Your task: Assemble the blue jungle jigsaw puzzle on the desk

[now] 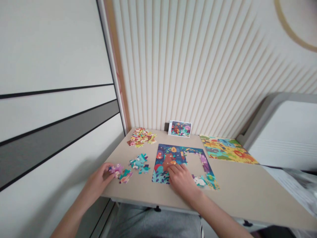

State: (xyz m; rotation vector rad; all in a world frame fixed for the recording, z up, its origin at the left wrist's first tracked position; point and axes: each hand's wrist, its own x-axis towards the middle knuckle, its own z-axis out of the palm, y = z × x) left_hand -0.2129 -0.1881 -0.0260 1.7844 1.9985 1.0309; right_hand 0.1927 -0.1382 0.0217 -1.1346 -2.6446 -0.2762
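A partly assembled dark blue puzzle (163,154) lies on the table, with a bare gap in its right half. My right hand (178,177) rests on the puzzle's lower middle, fingers bent down; anything under the fingertips is hidden. My left hand (105,173) is at the table's left edge, its fingers closed around purple puzzle pieces (117,168). Beside them lies a teal and pink group of pieces (125,176). Turquoise pieces (139,162) lie between the left hand and the puzzle.
A picture card (180,129) leans upright at the back wall. Red and yellow pieces (141,136) are heaped at the back left of the table (237,191). An orange and green animal puzzle (226,148) lies at the back right. Clear plastic (300,185) sits far right.
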